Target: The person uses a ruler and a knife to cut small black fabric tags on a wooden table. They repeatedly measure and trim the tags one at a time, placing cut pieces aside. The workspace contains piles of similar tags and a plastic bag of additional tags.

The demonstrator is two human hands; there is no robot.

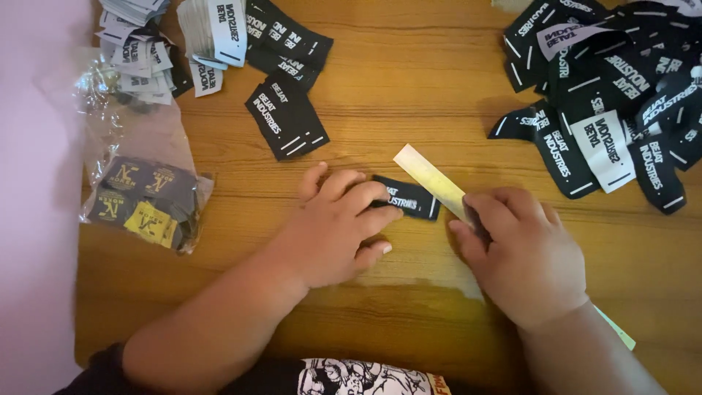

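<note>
A wooden counter [409, 88] fills the view, with a pale pink surface along its left edge. At far left a clear plastic bag [142, 186] lies flat, holding dark labels with gold marks. Above it sits a heap of white labels [139, 51], and just right of that a fanned stack of black labels [287, 121] with white print.

The left hand [333, 230] rests palm down on the counter, its fingers [365, 197] curled loosely and pressing the left end of a single black label [409, 197]. This label is a small dark woven strip with white lettering and short white bars at its right end. It lies flat near the counter's middle, between the two hands, its long axis running left to right with a slight downward tilt toward the right.

A pale metal ruler [431, 178] lies diagonally, its upper end up-left, just beside the label's right end. The right hand [523, 256] is closed over the ruler's middle, covering it; the lower end shows past the wrist.

At far right a big loose pile of labels [614, 95], black and white, is spread well apart from the hands.
</note>
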